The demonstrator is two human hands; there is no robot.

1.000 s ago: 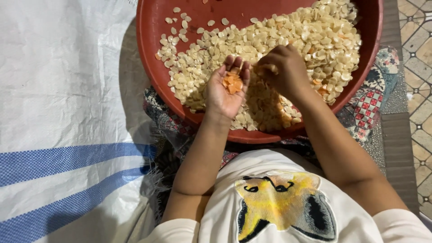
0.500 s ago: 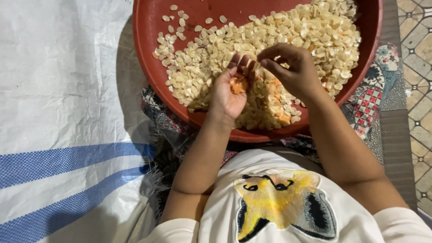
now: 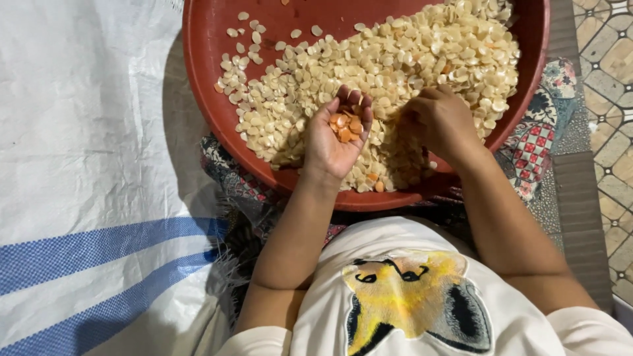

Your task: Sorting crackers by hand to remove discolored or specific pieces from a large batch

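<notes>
Sorting well underway but far from finished: a small handful of orange pieces gathered, most of the pale heap unsorted.

The left hand (image 3: 339, 142) lies palm up over the near part of the red basin (image 3: 204, 79), fingers loosely cupped around a small pile of orange seeds (image 3: 346, 126); the right hand (image 3: 442, 122) rests knuckles up on the pale seeds (image 3: 395, 66) just beside it, fingers curled down into the heap, and whether they pinch anything I cannot tell; a few more orange pieces show among the pale ones near the basin's near rim and toward its far right, so picking remains, as I judge it; the basin's far left floor is bare; the basin sits on a patterned cloth (image 3: 541, 138), with a white woven sheet (image 3: 86, 165) to its left.
</notes>
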